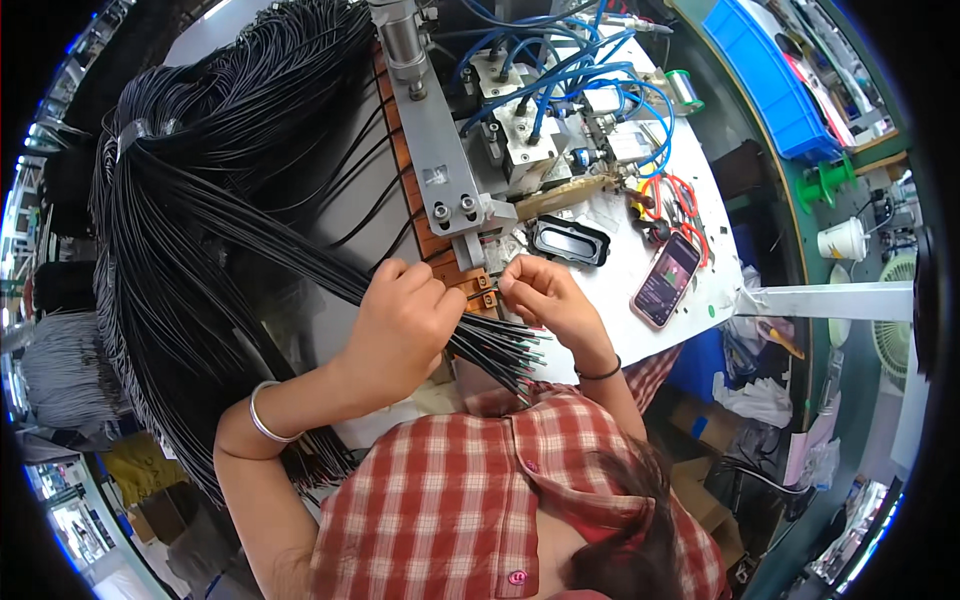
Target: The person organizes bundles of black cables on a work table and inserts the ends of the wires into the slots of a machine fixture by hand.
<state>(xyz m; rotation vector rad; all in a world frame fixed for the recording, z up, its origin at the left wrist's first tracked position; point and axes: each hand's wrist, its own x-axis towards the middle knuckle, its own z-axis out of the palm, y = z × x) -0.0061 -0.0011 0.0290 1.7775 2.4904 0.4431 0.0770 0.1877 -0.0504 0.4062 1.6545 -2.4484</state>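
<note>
My left hand is curled closed at the left side of an orange-brown fixture block, apparently round a black cable, though the fingers hide most of it. A thick bundle of black cables runs beneath this hand, and its stripped, wire-tipped ends fan out toward my body. On the block's other side my right hand has thumb and forefinger pinched together close to its small slots. What sits in that pinch is too small to make out. Directly above the block stands the metal press arm.
Blue air tubes and metal valve blocks crowd the back of the bench. A black-rimmed tray, a phone and red-handled tools lie to the right. Beyond them is a blue bin. More black cables heap up at left.
</note>
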